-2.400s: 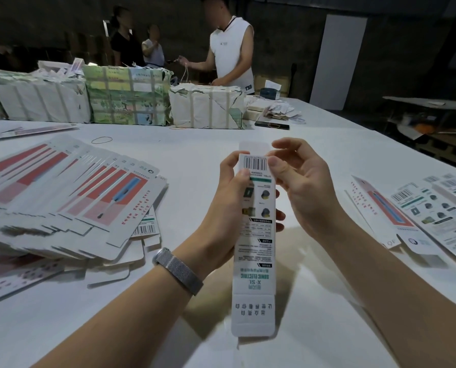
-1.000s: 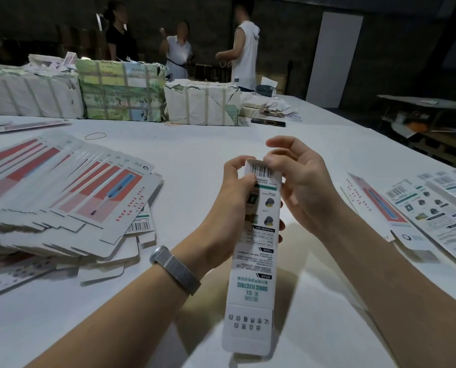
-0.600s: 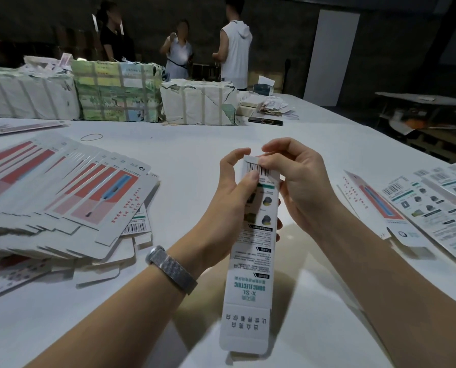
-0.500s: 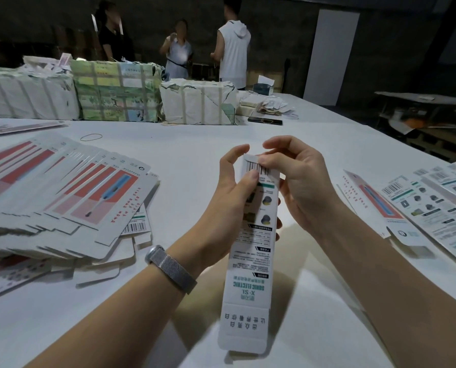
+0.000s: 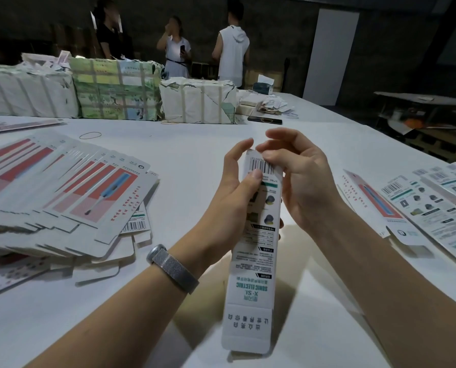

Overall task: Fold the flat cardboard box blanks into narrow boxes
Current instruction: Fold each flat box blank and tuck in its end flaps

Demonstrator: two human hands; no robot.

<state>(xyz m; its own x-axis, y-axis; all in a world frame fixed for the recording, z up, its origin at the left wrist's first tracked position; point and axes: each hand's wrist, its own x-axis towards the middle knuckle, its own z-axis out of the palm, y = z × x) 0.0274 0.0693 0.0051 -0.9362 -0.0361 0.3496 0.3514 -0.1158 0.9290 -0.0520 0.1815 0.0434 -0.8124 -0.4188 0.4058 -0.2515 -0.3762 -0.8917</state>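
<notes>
Gripping from the left, the left hand (image 5: 237, 192) wraps the upper part of the narrow box (image 5: 253, 240), its thumb pressed flat on the printed face just below the barcode and its fingers curled round behind; a metal wristband (image 5: 172, 269) sits on that wrist. The box stands lengthwise above the white worktop (image 5: 195, 144), its bottom flap hanging open nearest the camera.

At the far end, the right hand (image 5: 298, 176) pinches the top flap between thumb and forefinger, the other fingers loosely curled above it. The step in hand looks to be closing that top end. To do it well, the left thumb should probably hold the walls square so the tube does not collapse flat, while the right hand creases the flap along its score and slides the tuck tab inside the front wall rather than over it. Whether the side dust flaps are already folded in cannot be told, since the fingers hide them.

A fanned heap of flat blanks (image 5: 70, 197) lies at the left of the worktop, and more blanks (image 5: 433, 208) lie at the right, so much of the job seems to remain.
</notes>
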